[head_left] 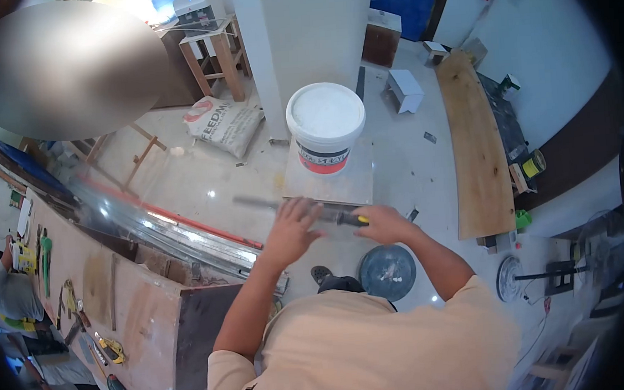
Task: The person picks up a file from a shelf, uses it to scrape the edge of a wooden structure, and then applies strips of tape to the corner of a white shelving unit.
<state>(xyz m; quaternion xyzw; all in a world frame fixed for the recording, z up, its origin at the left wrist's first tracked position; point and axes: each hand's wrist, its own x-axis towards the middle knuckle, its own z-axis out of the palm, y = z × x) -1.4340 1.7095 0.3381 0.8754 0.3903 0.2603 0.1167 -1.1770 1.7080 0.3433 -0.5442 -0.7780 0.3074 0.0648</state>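
My right hand is wrapped round the black-and-yellow handle of a long, thin, dark tool. Its blade is smeared by motion and points left; the exact kind does not show. My left hand lies across the middle of that tool, fingers spread and thumb apart, hiding part of it. Just beyond both hands stands a white lidded bucket with a red-and-black label, set on a pale board. Below my right hand is a round, dark lid-like disc on the floor.
At left, a wooden workbench carries pliers, knives and other hand tools, with people beside it. Metal profiles lie behind it. A printed sack rests near the column. A long plank and a fan are at right.
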